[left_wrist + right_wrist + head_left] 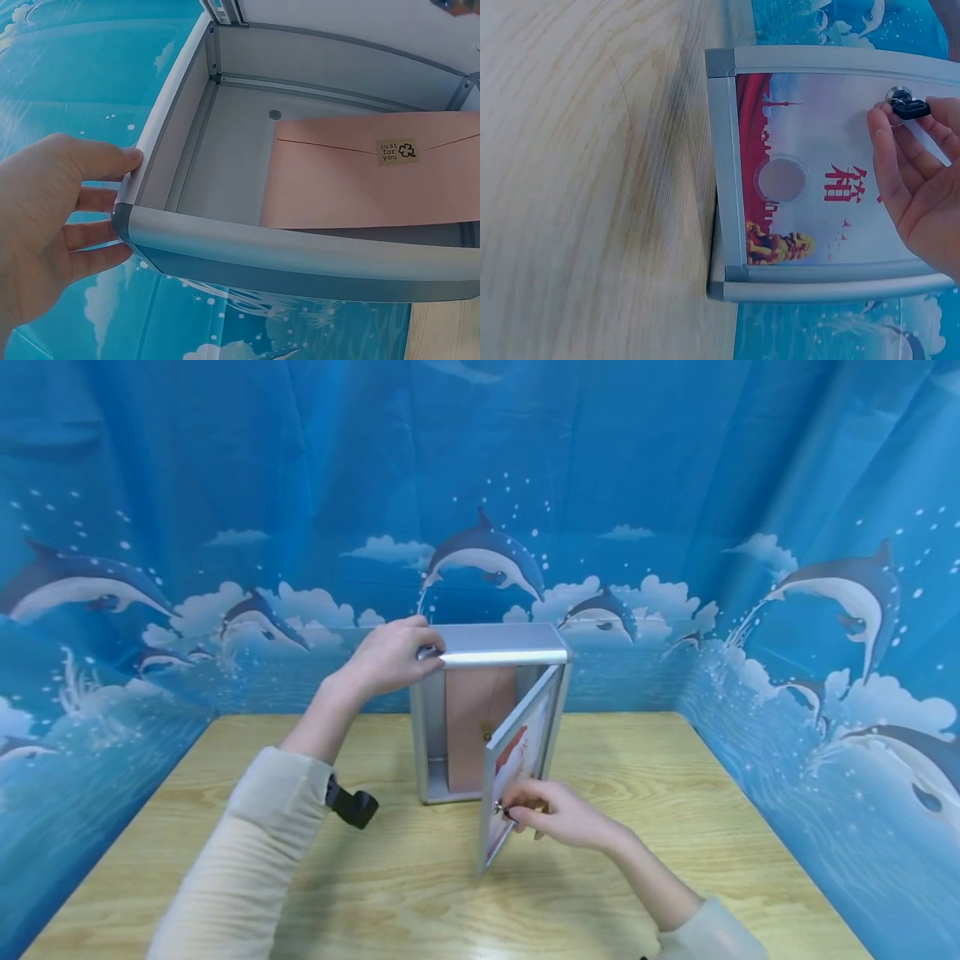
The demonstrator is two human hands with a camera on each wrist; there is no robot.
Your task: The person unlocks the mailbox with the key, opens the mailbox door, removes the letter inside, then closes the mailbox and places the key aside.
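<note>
A silver metal box stands upright on the table with its hinged door swung part way open. My left hand grips the box's top left corner; in the left wrist view the thumb lies on the frame's edge, the other fingers behind it. Inside, a pink envelope with a "just for you" sticker leans against the back. Thumb and fingers of my right hand pinch a black-headed key at the door's lock. Red characters and a round window mark the door's front.
The wood-grain table extends around the box. A blue curtain printed with dolphins hangs behind and along both sides. A black strap device sits on the left wrist.
</note>
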